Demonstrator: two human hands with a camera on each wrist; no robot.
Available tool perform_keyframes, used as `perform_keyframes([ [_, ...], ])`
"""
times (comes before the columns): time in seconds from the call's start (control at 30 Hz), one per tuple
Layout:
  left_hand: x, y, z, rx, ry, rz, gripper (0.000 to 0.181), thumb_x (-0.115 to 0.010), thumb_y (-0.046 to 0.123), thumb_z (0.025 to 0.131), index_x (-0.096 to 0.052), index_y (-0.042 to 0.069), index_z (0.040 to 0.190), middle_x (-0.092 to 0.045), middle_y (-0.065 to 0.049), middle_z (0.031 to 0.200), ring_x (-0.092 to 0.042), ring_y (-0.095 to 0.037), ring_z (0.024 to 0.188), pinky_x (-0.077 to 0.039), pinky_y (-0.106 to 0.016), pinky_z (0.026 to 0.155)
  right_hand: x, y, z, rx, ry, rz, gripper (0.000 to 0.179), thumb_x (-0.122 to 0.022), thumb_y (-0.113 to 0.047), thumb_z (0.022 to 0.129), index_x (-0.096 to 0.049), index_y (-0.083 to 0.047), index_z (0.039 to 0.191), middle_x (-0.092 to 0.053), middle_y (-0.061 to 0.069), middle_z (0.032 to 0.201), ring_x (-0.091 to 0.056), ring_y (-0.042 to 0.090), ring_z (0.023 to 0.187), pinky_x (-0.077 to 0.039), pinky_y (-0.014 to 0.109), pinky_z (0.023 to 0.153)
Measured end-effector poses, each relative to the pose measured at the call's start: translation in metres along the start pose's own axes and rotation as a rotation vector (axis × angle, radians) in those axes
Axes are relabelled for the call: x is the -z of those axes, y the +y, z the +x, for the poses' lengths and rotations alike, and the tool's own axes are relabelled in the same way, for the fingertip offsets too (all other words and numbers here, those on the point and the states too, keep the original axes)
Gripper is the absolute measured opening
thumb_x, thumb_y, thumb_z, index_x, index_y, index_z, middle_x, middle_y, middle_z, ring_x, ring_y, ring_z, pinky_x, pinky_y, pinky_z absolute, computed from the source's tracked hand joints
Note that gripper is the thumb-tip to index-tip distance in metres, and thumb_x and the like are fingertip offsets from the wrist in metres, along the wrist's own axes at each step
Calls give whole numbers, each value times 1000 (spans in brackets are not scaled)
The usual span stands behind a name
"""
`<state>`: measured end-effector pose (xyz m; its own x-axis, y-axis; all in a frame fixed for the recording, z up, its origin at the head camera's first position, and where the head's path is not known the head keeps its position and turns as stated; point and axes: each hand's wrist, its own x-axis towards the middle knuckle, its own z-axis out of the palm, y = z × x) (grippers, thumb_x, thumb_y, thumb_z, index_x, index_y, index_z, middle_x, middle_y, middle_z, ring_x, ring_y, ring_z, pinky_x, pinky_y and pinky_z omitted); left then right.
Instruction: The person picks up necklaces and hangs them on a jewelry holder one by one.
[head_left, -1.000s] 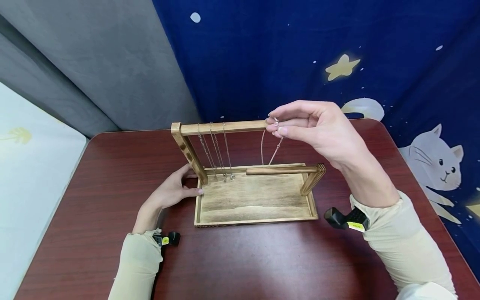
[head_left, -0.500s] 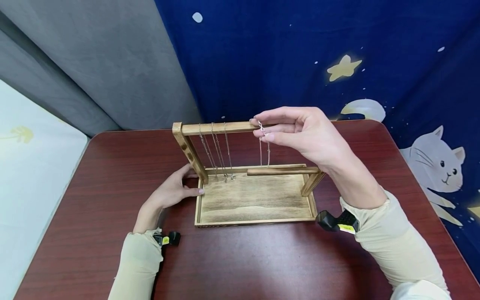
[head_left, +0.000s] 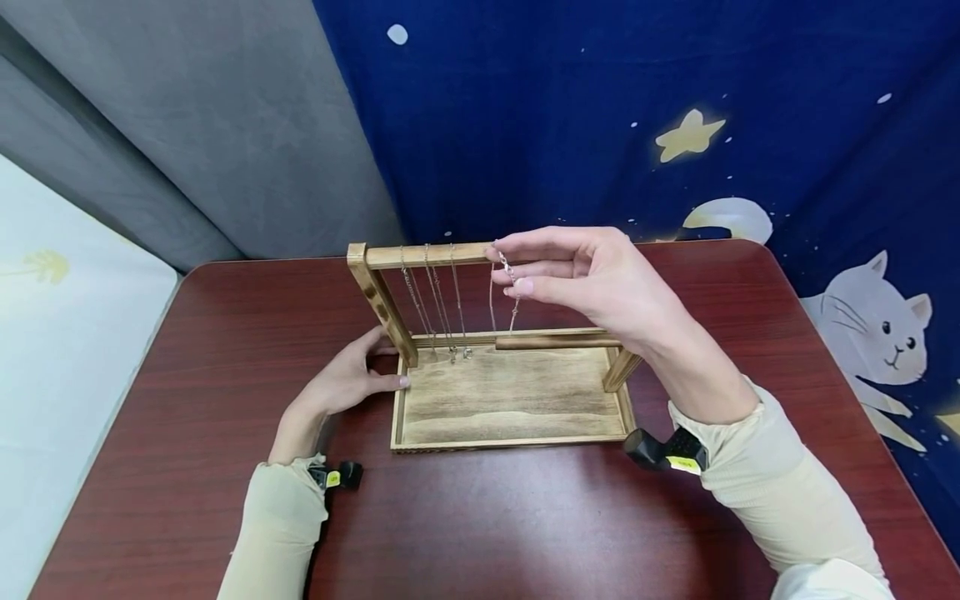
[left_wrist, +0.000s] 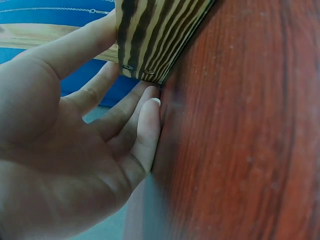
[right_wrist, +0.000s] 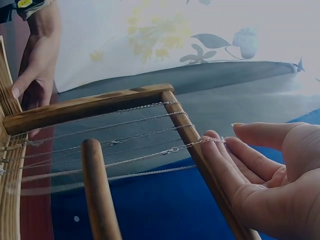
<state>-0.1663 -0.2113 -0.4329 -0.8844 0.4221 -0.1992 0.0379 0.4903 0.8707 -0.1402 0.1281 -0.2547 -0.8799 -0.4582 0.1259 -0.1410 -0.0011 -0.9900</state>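
Observation:
A wooden necklace stand (head_left: 472,446) with a tray base stands on the table. My left hand (head_left: 345,379) grips the stand's left end, thumb on the tray rim and fingers around the back of the post. In the left wrist view its fingertips reach under the striped wooden end (left_wrist: 160,40). My right hand (head_left: 592,279) holds a silver necklace (right_wrist: 172,150) at the upper bar (head_left: 390,257). The chain crosses its fingertips, and both strands hang down behind the lower bar (head_left: 555,341). Several other necklaces (right_wrist: 140,120) hang from the upper bar's left part, small pendants close over the tray.
The lower bar juts leftward from a short post (head_left: 621,371) at the tray's right, in front of the upper bar. A dark red table (head_left: 510,525) lies beneath. Grey and blue curtains (head_left: 540,108) hang behind, and a white panel (head_left: 67,333) is at the left.
My right hand has moved left along the upper bar, and the necklace it holds has moved with it toward the other necklaces. The left hand and the stand have stayed in place.

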Motion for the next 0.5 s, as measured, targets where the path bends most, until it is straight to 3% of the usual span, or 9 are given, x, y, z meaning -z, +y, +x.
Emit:
perform_keyframes([
  [0.23, -1, 2, 1, -3, 2, 17, 77, -80, 12, 85, -38, 7, 149, -57, -17, 134, -56, -28, 115, -48, -25, 74, 1, 7, -5, -15, -12, 1, 36, -67, 1, 93, -65, -2, 129, -68, 11, 124, -65, 28, 114, -52, 35, 93],
  [0.5, 0, 1, -1, -12, -2, -2, 82, -80, 11, 85, -32, 4, 152, -56, -18, 134, -52, -31, 125, -50, -26, 83, 2, 18, -7, -81, -32, -43, 35, -66, -5, 95, -65, -5, 130, -66, 7, 128, -64, 22, 117, -50, 34, 96],
])
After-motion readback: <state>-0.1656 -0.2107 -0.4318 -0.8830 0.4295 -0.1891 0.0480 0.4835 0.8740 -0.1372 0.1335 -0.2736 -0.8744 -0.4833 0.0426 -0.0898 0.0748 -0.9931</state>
